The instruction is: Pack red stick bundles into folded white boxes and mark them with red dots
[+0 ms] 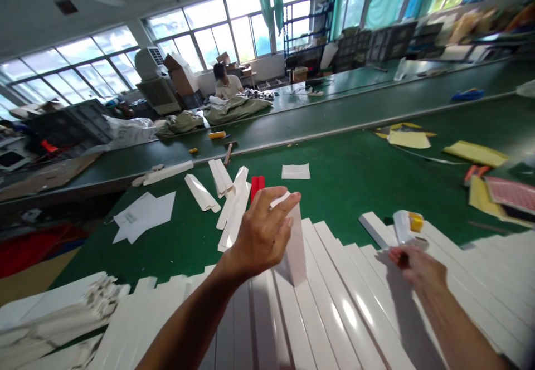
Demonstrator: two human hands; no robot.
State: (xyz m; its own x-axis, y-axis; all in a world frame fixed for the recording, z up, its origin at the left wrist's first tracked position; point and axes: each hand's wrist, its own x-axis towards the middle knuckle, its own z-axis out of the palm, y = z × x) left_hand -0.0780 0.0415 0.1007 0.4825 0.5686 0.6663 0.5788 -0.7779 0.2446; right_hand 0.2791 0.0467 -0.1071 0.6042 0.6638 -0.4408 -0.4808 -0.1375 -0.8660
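My left hand (264, 230) is closed around the upper end of a narrow white box (296, 247), which stands tilted over a row of long white boxes (334, 303). Its index finger and thumb bend over the box's top. Further right, my right hand (420, 267) hangs low over the row with its fingers curled together; what they hold, if anything, is hidden. Just beyond those fingers is a tape dispenser (404, 228), white with a yellow part. Whether the hand touches it I cannot tell.
Loose white cartons (236, 208), a red piece (258, 185) and white paper sheets (144, 214) lie on the green table (343, 175). Yellow sheets (476, 152) and an orange-handled tool (476, 174) are at the right. A person (228, 84) sits beyond the far bench.
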